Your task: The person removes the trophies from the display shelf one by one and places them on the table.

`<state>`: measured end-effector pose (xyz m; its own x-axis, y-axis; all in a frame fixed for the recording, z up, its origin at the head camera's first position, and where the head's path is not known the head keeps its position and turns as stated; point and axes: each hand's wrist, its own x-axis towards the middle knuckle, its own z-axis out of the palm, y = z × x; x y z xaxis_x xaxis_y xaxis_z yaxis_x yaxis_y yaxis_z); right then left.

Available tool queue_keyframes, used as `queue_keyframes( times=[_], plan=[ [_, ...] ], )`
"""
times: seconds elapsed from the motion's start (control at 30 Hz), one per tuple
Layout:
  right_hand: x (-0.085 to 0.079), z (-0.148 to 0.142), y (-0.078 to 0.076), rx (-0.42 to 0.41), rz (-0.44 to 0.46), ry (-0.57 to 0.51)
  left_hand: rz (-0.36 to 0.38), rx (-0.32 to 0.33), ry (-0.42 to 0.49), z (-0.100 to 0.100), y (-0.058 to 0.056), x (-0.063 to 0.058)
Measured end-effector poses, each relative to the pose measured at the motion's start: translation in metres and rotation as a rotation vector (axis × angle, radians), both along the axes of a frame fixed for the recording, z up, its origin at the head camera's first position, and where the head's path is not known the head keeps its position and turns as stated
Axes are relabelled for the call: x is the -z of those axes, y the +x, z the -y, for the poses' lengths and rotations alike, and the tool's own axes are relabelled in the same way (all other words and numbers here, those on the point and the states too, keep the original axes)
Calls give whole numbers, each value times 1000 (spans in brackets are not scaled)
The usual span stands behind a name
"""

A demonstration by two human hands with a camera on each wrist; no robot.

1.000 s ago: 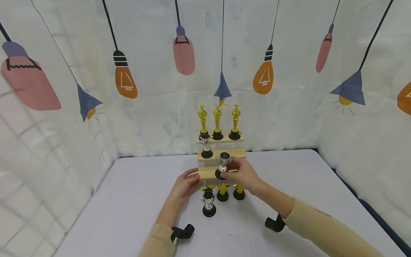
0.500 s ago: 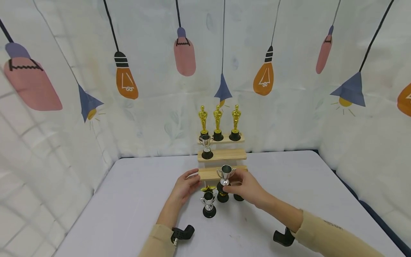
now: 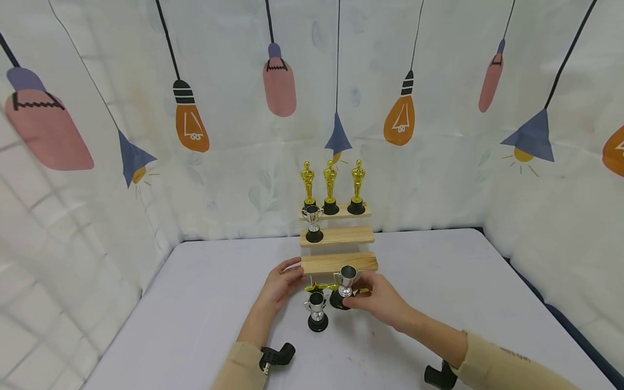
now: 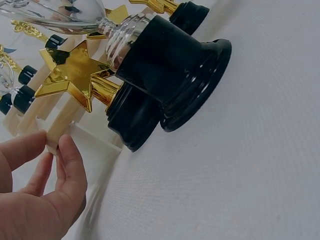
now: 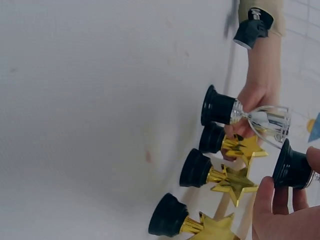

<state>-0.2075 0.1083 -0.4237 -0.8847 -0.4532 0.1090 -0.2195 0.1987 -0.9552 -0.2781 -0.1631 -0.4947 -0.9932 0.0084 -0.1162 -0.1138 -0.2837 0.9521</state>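
My right hand (image 3: 382, 302) holds a small silver trophy cup (image 3: 348, 276) upright by its black base, in front of the lowest board of a wooden tiered display shelf (image 3: 358, 261). In the right wrist view, thumb and fingers pinch that base (image 5: 292, 167). My left hand (image 3: 279, 284) is at the shelf's left side; the left wrist view shows its fingertips gripping the end of the lowest board (image 4: 61, 122). A second silver cup (image 3: 317, 313) stands on the table before the shelf. Behind it are three gold star trophies (image 5: 235, 182), partly hidden in the head view.
Three gold figure trophies (image 3: 330, 184) stand on the top board. Another silver cup (image 3: 313, 225) is at the left end of the middle board. The white-covered table (image 3: 195, 314) meets a pale curtain (image 3: 234, 189) printed with lamps at the back.
The right hand has carried the silver cup down and toward me, off the lowest board to just in front of it. The left hand stays at the shelf.
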Motion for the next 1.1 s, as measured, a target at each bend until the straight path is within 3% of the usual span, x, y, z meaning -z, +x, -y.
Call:
queue_keyframes(
  times=[0.3,0.5,0.77,1.1],
  plan=[
    [16,0,7,-4,36,-31,-1,-2,4,0,-1,-1],
    [29,0,8,9,35,13,-1,0,-4,0,1,-2],
    [44,1,8,-31,75,-3,0,-5,-10,0,1,-1],
    [57,5,9,3,90,36,-2,3,-6,-1,1,-1]
  ],
)
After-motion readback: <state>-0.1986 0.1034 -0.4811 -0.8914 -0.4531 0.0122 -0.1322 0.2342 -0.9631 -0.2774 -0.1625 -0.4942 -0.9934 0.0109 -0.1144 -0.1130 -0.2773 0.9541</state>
